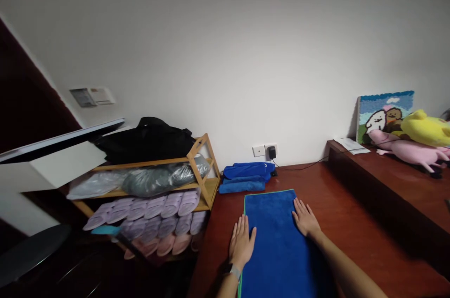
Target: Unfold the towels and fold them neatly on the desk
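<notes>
A blue towel (276, 242) with a green edge lies spread on the reddish-brown wooden table (355, 223). At the towel's left edge rests my left hand (242, 242), palm down, its fingers stretched out and the thumb over the cloth. My right hand (305, 218) is flat at the right edge near the far corner, fingers extended. Neither hand grips anything. Beyond the towel, folded blue cloths (246, 178) are stacked by the wall.
On the left stands a wooden rack (207, 171) holding a black bag (149, 141), wrapped items and slippers (172, 204). A plug (272, 152) with a cable is at the wall. Plush toys (408, 150) and a picture (386, 110) sit on the raised surface at right.
</notes>
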Action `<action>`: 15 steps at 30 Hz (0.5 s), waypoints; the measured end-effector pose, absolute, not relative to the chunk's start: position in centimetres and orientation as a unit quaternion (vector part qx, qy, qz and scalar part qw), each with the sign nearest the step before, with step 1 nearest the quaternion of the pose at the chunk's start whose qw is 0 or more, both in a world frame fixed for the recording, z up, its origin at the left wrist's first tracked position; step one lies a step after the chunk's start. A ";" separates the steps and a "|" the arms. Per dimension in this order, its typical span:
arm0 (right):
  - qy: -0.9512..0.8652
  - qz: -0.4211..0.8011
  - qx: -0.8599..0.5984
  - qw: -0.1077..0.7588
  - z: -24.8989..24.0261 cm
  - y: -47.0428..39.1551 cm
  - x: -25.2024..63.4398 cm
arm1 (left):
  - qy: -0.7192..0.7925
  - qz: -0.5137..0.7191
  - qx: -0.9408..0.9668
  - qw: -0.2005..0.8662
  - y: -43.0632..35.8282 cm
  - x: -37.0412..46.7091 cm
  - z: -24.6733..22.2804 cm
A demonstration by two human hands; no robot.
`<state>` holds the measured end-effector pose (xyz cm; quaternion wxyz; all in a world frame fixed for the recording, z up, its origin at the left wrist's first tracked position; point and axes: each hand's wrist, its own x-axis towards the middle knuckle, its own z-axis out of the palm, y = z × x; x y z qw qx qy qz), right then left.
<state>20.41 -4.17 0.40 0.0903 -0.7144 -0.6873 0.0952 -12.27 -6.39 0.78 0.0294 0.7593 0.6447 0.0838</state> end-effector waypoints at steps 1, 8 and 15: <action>-0.683 0.099 -0.719 0.082 0.7 -4.4 20.3 | 0.644 0.085 0.760 0.029 -6.5 -12.3 0.8; -0.688 0.093 -0.714 0.088 0.6 -9.0 19.5 | 0.644 0.086 0.759 0.026 -6.3 -11.2 0.9; -0.673 0.111 -0.725 0.090 0.8 -11.7 19.0 | 0.646 0.063 0.760 0.048 -5.7 -12.0 1.7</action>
